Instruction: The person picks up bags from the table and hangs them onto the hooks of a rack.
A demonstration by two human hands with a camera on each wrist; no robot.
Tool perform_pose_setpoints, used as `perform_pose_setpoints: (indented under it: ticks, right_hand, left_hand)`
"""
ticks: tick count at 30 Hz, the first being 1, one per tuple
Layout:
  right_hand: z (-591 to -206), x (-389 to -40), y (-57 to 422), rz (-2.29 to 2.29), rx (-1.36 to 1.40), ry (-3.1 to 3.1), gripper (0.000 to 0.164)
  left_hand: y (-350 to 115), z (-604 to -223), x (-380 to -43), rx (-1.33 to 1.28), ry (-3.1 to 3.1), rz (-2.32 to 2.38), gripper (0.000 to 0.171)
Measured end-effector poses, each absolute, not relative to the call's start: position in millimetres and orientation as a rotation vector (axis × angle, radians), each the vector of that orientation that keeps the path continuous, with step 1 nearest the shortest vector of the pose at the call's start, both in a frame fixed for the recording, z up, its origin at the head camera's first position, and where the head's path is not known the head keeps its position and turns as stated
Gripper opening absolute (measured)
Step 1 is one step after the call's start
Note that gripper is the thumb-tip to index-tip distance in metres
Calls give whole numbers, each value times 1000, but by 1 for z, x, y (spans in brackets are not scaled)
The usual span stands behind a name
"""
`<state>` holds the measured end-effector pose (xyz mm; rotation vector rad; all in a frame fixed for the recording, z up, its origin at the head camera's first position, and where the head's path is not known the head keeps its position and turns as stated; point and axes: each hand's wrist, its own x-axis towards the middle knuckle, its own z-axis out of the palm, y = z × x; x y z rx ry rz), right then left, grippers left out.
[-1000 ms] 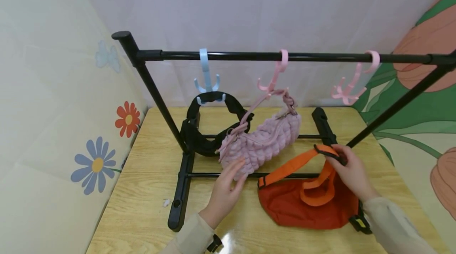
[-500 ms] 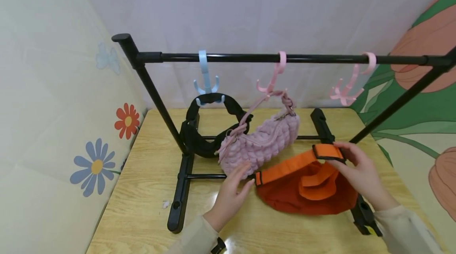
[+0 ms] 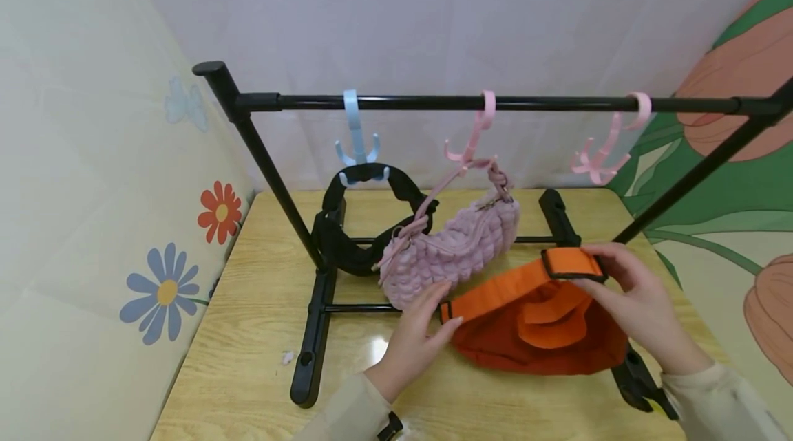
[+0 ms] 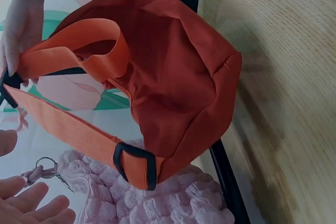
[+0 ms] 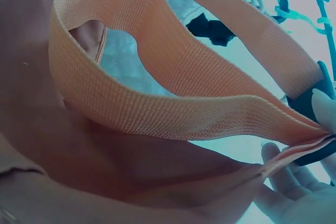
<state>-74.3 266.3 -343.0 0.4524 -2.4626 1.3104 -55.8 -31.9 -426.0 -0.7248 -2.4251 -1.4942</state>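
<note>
A red-orange waist bag (image 3: 545,351) hangs by its orange webbing strap (image 3: 495,289) from my right hand (image 3: 647,310), whose thumb and fingers pinch the strap at a black slider (image 3: 573,265). A loose strap loop droops over the bag's front. At the strap's left end, my left hand (image 3: 415,341) is held with thumb and fingers spread; the left wrist view shows those fingers (image 4: 37,203) apart from the strap. Just behind them, a lilac puffy shoulder bag (image 3: 458,248) hangs from the middle pink hook (image 3: 473,142).
A black rack's top bar (image 3: 557,104) spans the view. Its blue hook (image 3: 356,128) carries a black bag (image 3: 356,255); a second pink hook (image 3: 604,152) hangs at right. The rack's feet (image 3: 310,365) stand on a wooden table (image 3: 235,358). A black buckle (image 3: 644,393) dangles near the right sleeve.
My right hand has raised the waist bag slightly and drawn its strap straighter. My left hand has shifted right, from in front of the lilac bag to the strap's left end.
</note>
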Motion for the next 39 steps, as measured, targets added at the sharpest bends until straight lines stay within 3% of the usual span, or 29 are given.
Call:
perform_pose_setpoints:
  ticks: [15, 32, 39]
  right_hand:
    - [-324, -67, 257, 1328, 546, -2335, 58]
    - [-316, -70, 261, 1272, 612, -2308, 38]
    - [-316, -77, 277, 1334, 587, -2298, 41]
  left_hand:
    - [-10, -409, -63, -767, -2607, -1473, 66]
    - [-6, -404, -70, -767, -2622, -1494, 52]
    - [-9, -393, -73, -831, -2598, -1465, 52]
